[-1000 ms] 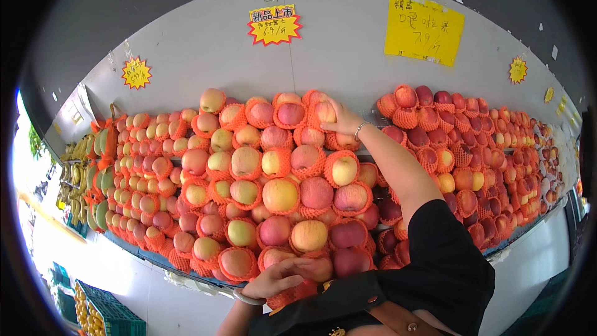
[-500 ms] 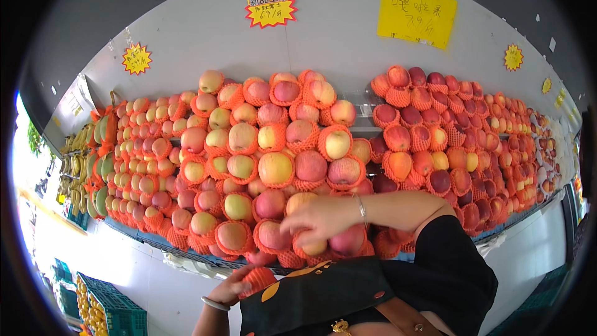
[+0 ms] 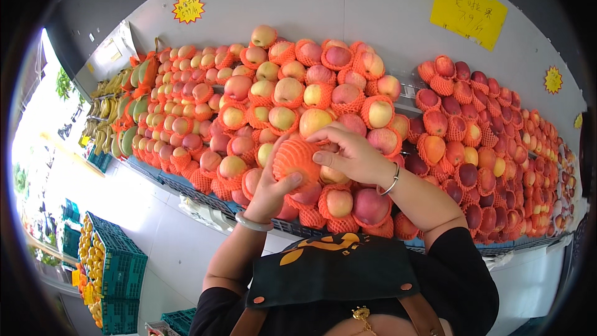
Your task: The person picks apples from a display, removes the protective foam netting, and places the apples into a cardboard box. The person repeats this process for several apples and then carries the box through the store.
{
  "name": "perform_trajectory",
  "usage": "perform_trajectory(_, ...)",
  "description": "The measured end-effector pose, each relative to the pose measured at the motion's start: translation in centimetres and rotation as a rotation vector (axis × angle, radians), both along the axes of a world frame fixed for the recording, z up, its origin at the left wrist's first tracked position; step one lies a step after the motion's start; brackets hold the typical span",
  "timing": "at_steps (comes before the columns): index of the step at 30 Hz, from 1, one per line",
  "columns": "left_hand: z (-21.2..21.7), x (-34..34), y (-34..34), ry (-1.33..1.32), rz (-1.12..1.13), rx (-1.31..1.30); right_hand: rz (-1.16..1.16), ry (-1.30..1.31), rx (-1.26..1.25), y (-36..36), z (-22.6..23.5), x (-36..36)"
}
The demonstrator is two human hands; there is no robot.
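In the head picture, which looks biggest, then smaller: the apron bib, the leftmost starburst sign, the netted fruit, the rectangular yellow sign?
Dark apron bib
Rectangular yellow sign
Orange-netted fruit
Leftmost starburst sign
The signs are farther away, so real sizes may differ.

Foam net point(image 3: 295, 160) ribbed, matt; apples point(image 3: 371, 206) smooth, glossy; crate point(image 3: 124, 260) plastic

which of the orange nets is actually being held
The bulging net gripped in the left hand, with the right hand close beside it; the others sit around stacked fruit.
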State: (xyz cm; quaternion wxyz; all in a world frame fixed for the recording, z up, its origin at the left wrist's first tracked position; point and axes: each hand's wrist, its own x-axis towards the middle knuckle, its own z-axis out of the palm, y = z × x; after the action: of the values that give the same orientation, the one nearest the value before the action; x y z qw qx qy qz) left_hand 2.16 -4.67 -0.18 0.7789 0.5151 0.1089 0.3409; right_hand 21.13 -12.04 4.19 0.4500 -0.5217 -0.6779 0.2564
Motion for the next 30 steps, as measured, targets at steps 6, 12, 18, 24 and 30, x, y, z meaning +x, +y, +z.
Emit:
perform_trajectory(6,0.2,1.5,0.0,0.18,0.028,0.382,0.098,-0.101,0.052,0.6,0.4,1.0)
perform_trajectory(12,1.9,1.5,-0.5,0.288,0.045,0.673,-0.056,-0.462,0.206,1.2,-0.1,1.9)
perform_trajectory(18,1.6,1.3,-0.3,0.256,-0.04,0.627,-0.17,-0.654,0.445,1.1,-0.1,2.2)
perform_trajectory(24,2.4,1.5,-0.4,0.253,-0.114,0.656,0.139,-0.336,0.078,0.3,1.8,2.6)
perform_trajectory(30,2.1,0.0,-0.3,0.31,0.031,0.859,-0.07,-0.84,0.42,1.9,0.3,1.2)
